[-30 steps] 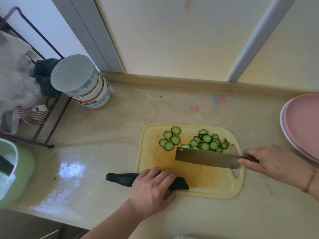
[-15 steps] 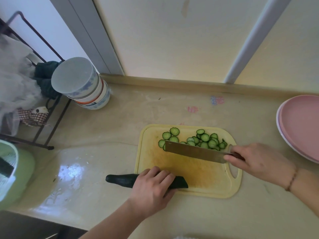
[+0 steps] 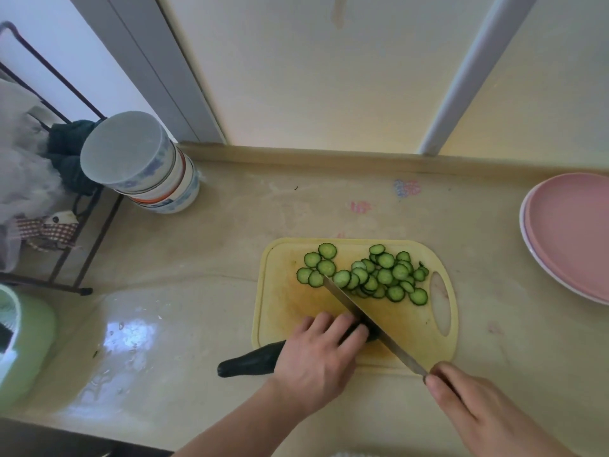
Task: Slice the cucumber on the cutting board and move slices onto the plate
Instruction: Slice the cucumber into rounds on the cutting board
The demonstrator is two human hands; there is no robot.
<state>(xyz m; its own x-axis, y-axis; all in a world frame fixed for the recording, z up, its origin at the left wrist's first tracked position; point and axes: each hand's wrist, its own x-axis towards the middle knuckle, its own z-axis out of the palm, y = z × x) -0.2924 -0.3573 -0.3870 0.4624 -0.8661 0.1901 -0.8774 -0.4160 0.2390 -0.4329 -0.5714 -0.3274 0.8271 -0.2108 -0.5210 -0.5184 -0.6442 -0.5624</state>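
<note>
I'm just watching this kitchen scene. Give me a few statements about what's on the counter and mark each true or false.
1. The left hand holds the cucumber. True.
2. The cucumber slices lie on the pink plate. False: they lie on the cutting board.
3. The right hand grips the knife. True.
4. The cutting board is blue. False: it is yellow.
5. The stacked bowls stand right of the board. False: left.

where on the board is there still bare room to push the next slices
Bare board shows left of the knife, below the cucumber slices, and right of the blade toward the handle hole. The far right half is crowded with slices; the near edge holds the left hand on the cucumber.
</note>
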